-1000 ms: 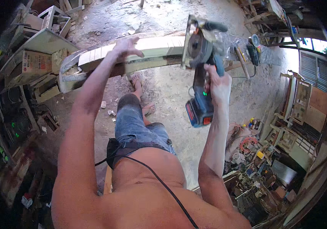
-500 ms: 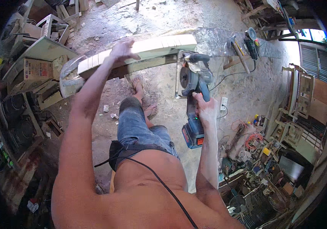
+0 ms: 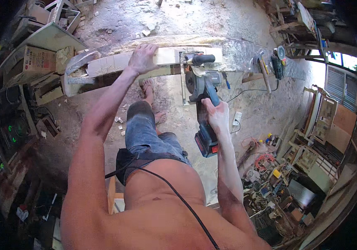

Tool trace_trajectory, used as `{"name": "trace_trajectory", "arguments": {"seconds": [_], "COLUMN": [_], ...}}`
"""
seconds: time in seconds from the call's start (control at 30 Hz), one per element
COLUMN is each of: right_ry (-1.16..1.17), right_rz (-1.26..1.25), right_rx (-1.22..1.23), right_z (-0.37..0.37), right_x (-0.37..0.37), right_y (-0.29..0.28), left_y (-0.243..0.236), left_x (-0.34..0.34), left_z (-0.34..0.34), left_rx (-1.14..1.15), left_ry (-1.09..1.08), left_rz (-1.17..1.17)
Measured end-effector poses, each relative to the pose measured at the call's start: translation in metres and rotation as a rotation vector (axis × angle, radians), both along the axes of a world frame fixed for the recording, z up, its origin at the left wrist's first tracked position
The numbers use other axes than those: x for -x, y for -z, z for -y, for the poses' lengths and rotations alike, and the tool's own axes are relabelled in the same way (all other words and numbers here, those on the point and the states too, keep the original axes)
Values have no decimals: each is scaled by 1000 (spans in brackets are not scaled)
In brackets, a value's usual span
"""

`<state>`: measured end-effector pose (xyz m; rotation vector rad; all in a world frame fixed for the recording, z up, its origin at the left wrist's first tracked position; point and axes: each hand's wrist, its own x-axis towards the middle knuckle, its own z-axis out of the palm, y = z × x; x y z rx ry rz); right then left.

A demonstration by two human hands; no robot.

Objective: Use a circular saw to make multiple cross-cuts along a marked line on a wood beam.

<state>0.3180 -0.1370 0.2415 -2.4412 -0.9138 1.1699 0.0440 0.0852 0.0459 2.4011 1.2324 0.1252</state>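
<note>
A long pale wooden beam (image 3: 111, 63) with cut lines across it lies along the narrow workbench (image 3: 245, 56). My left hand (image 3: 143, 60) grips it from above near its middle, fingers over the far side. My right hand (image 3: 216, 114) is closed round the rear handle of a blue and black cordless circular saw (image 3: 203, 83). The front of the saw's metal base plate (image 3: 183, 79) rests over the beam, right of my left hand. The toothed blade shows on the near side of the beam; whether it is spinning I cannot tell.
On the bench's right end lie a hammer (image 3: 265, 71) and an angle grinder (image 3: 277, 62) with a cord hanging down. A blue-handled screwdriver (image 3: 227, 81) is at the near edge. Cardboard boxes (image 3: 36, 62) stand left; tools and cables (image 3: 266, 166) clutter the right floor.
The beam has gone from a raised, tilted position to lying flatter on the bench. My right hand has brought the saw left and over it. My left hand has shifted right along the beam.
</note>
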Motion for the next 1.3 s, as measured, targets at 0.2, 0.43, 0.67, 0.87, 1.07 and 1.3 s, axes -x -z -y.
{"name": "trace_trajectory", "arguments": {"seconds": [0.2, 0.43, 0.67, 0.87, 1.07, 1.3], "right_ry": [18, 98, 70, 58, 20, -34], "right_rz": [-6, -71, -38, -20, 26, 92], "right_rx": [61, 84, 75, 97, 88, 112], "right_z": [-23, -43, -66, -92, -125, -152], "right_x": [2, 14, 23, 24, 19, 13], "right_y": [-1, 27, 35, 29, 27, 33], "left_y": [8, 3, 11, 14, 15, 21], "left_x": [0, 1, 2, 1, 3, 2], "left_z": [-2, -4, -8, -5, -3, -2], "left_rx": [-84, -53, -38, -54, -62, -60], "left_ry": [18, 13, 12, 17, 28, 11], "left_rz": [-33, -15, 13, -19, -12, 19]}}
